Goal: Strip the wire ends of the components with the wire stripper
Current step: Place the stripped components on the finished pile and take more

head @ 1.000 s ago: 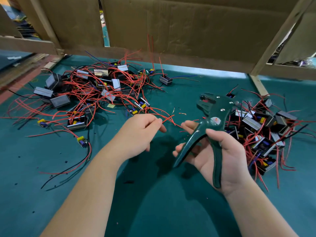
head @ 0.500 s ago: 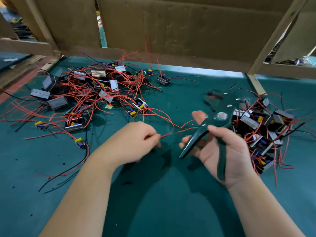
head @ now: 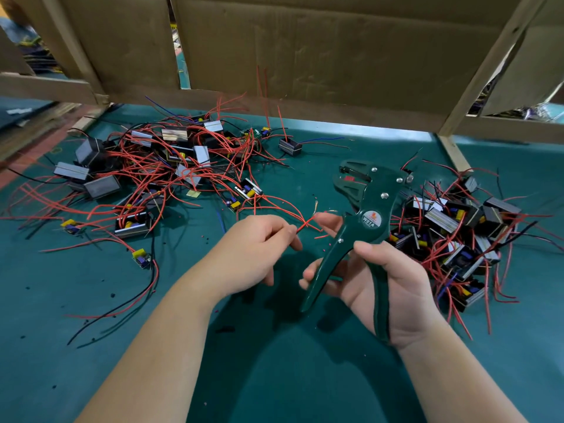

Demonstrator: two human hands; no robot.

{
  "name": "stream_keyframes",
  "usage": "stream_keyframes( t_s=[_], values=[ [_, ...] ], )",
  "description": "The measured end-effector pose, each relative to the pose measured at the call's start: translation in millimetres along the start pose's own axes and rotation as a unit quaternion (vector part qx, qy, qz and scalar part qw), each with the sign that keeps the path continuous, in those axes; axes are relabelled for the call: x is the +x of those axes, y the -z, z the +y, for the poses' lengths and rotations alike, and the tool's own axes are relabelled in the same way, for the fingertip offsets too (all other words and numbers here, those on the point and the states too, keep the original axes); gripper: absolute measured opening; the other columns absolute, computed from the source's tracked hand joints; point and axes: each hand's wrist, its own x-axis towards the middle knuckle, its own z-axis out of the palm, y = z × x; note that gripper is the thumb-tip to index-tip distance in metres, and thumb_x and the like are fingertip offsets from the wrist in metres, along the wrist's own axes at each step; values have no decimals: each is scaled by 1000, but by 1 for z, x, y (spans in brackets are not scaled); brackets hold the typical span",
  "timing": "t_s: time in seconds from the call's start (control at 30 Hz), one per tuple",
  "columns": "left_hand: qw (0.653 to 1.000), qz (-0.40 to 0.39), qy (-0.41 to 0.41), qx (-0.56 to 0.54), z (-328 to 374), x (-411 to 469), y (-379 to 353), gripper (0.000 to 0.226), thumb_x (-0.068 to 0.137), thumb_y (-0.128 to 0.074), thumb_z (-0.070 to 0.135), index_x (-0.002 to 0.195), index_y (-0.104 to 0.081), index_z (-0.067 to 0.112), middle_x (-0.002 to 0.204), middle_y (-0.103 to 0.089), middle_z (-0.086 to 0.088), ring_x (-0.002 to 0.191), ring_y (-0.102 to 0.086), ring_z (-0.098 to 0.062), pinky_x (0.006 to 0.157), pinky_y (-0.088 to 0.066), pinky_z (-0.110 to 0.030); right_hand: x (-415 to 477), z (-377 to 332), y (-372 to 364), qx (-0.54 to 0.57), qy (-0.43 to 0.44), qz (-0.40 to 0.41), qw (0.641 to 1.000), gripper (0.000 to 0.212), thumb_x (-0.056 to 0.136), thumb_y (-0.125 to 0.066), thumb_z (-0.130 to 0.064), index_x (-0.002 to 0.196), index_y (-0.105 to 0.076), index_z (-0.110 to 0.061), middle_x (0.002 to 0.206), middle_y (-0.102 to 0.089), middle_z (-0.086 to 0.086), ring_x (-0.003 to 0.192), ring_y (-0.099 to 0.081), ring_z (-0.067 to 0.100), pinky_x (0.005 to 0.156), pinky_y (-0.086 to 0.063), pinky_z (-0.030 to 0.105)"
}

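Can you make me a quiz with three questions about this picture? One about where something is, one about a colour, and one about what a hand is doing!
1. Where is the wire stripper?
A) in the right hand
B) on the floor
C) inside a drawer

2. What colour is the table?
A) white
B) bluish green
C) yellow

3. What is the left hand doing?
A) lying flat
B) pinching a red wire
C) holding a cup

Answers: 1 A, the right hand's fingers wrap round its handles. 2 B, the bare table top is bluish green. 3 B, thumb and fingertips pinch the wire.
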Motion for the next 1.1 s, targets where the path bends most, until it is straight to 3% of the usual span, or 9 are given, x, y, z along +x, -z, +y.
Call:
stream_keyframes(
  t_s=[0.13, 0.27, 0.5, 0.6, 0.67, 0.77, 0.87, 0.97, 1.1],
  values=[
    [1000, -11, 8, 10, -2, 1, -4, 28, 83, -37, 53, 79, -62, 40, 45, -47, 3, 40, -59, -18, 50, -36, -28, 1, -1, -8, -19, -3, 28, 999, 74, 64, -69, -10, 132, -47, 9, 88, -57, 26, 70, -63, 40, 70, -55, 53],
    [998, 22, 46, 28, -6, 4, -2, 32, 96, -42, 41, 74, -62, 30, 49, -47, -2, 40, -62, -16, 51, -35, -27, 2, 2, -11, -28, -3, 68, 997, 71, 72, -58, -11, 128, -28, 21, 96, -47, 27, 69, -63, 39, 68, -56, 53],
    [980, 24, 151, 130, -13, 0, 10, 32, 98, -40, 30, 75, -59, 20, 42, -55, -2, 35, -58, -15, 40, -33, -17, 6, -4, -2, -16, 58, 124, 990, 66, 60, -69, -7, 123, -51, -4, 81, -55, 20, 66, -66, 37, 64, -57, 51],
    [986, 44, 153, -41, -12, 0, 19, 33, 101, -40, 23, 76, -59, 16, 54, -49, -2, 40, -57, -15, 41, -39, -20, 3, -21, 11, -3, 82, 119, 989, 68, 62, -67, -23, 127, -54, -7, 111, -63, 16, 69, -66, 34, 69, -58, 48],
    [964, 55, 120, -231, -1, 1, 17, 37, 102, -43, 22, 71, -63, 15, 61, -49, -1, 52, -58, -10, 43, -48, -25, 1, -22, 14, -3, 57, 91, 994, 47, 66, -62, -27, 110, -64, -10, 124, -64, 15, 71, -65, 33, 69, -58, 47],
    [921, 78, 79, -374, 9, 3, 8, 44, 100, -46, 23, 63, -70, 21, 61, -44, 5, 54, -40, -7, 53, -37, -19, 0, -14, 10, 8, 17, 71, 997, 51, 69, -60, -24, 116, -60, -5, 117, -66, 18, 71, -64, 35, 68, -57, 49],
    [874, 88, 100, -467, 16, 3, 7, 35, 101, -44, 25, 74, -65, 19, 57, -33, 7, 43, -28, -4, 41, -24, -14, -2, -7, 5, 1, -21, -2, 1000, 75, 57, -81, -28, 122, -60, 3, 103, -62, 27, 72, -64, 41, 69, -54, 54],
    [818, 76, 110, -560, 22, 2, 6, 28, 102, -37, 23, 83, -55, 15, 51, -38, 8, 37, -35, -4, 36, -31, -13, -4, -2, 0, 1, -56, -100, 993, 74, 64, -81, -29, 126, -57, 4, 86, -61, 29, 75, -63, 42, 74, -51, 55],
    [802, 94, 106, -580, 23, 3, 1, 28, 103, -33, 15, 86, -54, 11, 54, -52, 3, 46, -56, -7, 46, -49, -16, -4, -1, -5, -23, -76, -142, 987, 68, 69, -79, -29, 126, -58, 0, 84, -63, 27, 76, -64, 41, 75, -51, 52]
  ],
)
